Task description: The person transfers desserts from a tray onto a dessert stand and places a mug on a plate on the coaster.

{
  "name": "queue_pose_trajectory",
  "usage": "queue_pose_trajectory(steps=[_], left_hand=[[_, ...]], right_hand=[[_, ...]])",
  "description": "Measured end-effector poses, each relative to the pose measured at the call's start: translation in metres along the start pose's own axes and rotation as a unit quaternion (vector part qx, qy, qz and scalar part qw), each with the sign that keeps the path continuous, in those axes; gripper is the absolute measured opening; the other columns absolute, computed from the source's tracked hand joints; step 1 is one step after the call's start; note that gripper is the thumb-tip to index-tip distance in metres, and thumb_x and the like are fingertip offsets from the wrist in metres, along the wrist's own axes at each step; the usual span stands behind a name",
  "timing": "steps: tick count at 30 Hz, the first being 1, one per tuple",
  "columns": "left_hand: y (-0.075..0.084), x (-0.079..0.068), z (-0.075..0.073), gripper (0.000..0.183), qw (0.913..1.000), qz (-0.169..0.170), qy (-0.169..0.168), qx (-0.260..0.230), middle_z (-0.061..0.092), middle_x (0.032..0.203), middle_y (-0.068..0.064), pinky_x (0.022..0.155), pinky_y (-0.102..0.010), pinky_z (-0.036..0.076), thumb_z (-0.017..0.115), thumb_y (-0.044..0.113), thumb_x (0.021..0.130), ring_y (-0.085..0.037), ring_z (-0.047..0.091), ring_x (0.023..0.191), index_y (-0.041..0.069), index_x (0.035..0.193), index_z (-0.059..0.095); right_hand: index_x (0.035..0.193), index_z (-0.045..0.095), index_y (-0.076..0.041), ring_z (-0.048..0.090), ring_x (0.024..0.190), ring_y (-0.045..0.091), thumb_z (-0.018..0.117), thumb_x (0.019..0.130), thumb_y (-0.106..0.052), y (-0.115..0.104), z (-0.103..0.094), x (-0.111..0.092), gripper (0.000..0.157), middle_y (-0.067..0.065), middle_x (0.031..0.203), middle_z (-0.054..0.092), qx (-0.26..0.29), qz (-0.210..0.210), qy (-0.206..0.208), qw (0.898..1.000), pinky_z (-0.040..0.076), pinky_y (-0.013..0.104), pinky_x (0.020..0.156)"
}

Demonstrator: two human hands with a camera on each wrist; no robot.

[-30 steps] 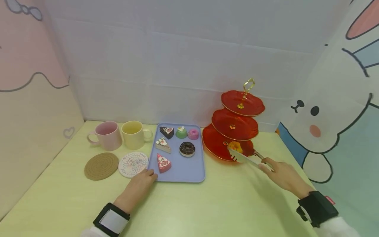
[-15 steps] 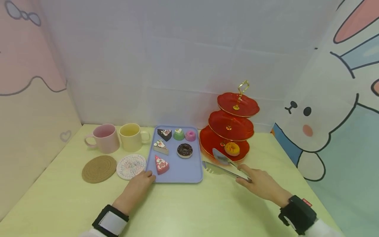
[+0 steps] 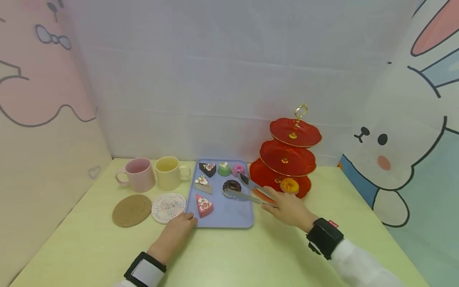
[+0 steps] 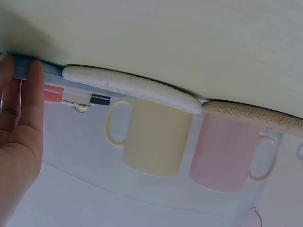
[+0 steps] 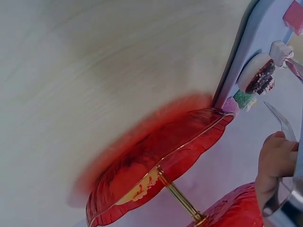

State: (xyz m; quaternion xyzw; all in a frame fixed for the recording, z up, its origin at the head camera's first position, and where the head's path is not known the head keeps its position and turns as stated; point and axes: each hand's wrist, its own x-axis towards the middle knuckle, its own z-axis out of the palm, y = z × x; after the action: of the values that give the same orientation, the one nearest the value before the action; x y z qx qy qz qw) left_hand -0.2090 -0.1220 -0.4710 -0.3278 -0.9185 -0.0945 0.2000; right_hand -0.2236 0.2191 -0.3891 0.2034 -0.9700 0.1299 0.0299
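Head view, tongs (image 3: 255, 186) in right grip (image 3: 289, 208), chocolate doughnut (image 3: 232, 183) left of it

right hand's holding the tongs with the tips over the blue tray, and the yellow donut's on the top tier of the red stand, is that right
Not quite: the yellow donut is on the bottom tier of the red stand, as the head view shows. The right hand is holding the tongs with the tips over the blue tray.
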Motion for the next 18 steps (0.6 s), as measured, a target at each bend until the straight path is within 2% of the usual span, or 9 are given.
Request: queue_pose_trajectory(steps=[2, 3, 10, 14, 18], left_hand=[[0.000, 0.000, 0.001, 0.017, 1.0000, 0.001, -0.001, 0.001, 0.055, 0.070, -0.003, 0.054, -0.035, 0.053, 0.065, -0.009, 0.065, -0.020, 0.052, 0.062, 0.005, 0.074, 0.064], [0.000, 0.000, 0.001, 0.017, 1.0000, 0.001, -0.001, 0.002, 0.055, 0.070, -0.003, 0.054, -0.035, 0.053, 0.065, -0.009, 0.065, -0.020, 0.052, 0.062, 0.005, 0.074, 0.064], [0.001, -0.001, 0.005, 0.016, 0.9999, 0.000, 0.003, 0.010, 0.056, 0.071, -0.003, 0.054, -0.035, 0.053, 0.064, -0.007, 0.066, -0.021, 0.053, 0.063, 0.006, 0.074, 0.064], [0.000, -0.001, 0.005, 0.016, 0.9999, 0.000, 0.000, 0.015, 0.056, 0.071, -0.003, 0.053, -0.035, 0.052, 0.064, -0.007, 0.066, -0.020, 0.053, 0.063, 0.006, 0.074, 0.064], [-0.001, 0.000, 0.003, 0.015, 0.9998, 0.002, 0.005, 0.019, 0.056, 0.071, -0.003, 0.052, -0.034, 0.052, 0.065, -0.007, 0.066, -0.020, 0.053, 0.063, 0.006, 0.074, 0.064]], right_hand=[[0.130, 0.045, -0.017, 0.041, 0.049, 0.015, 0.059, 0.082, -0.047, 0.001, 0.004, 0.006, 0.058, 0.001, 0.059, 0.042, -0.003, 0.004, -0.001, 1.000, 0.034, 0.026, 0.044], [0.130, 0.045, -0.017, 0.041, 0.050, 0.015, 0.059, 0.082, -0.047, 0.001, 0.006, 0.009, 0.058, -0.002, 0.059, 0.041, -0.004, 0.006, 0.000, 1.000, 0.033, 0.025, 0.044], [0.130, 0.044, -0.016, 0.048, 0.058, 0.019, 0.062, 0.082, -0.040, 0.004, 0.019, 0.021, 0.056, -0.002, 0.067, 0.051, -0.005, 0.034, -0.015, 0.999, 0.042, 0.030, 0.053], [0.131, 0.043, -0.017, 0.048, 0.060, 0.019, 0.062, 0.082, -0.041, 0.004, 0.022, 0.025, 0.058, -0.001, 0.072, 0.053, -0.004, 0.051, -0.029, 0.998, 0.042, 0.032, 0.056], [0.133, 0.041, -0.018, 0.047, 0.057, 0.019, 0.062, 0.082, -0.041, 0.004, 0.023, 0.030, 0.060, 0.000, 0.066, 0.049, -0.002, 0.055, -0.034, 0.998, 0.039, 0.030, 0.052]])
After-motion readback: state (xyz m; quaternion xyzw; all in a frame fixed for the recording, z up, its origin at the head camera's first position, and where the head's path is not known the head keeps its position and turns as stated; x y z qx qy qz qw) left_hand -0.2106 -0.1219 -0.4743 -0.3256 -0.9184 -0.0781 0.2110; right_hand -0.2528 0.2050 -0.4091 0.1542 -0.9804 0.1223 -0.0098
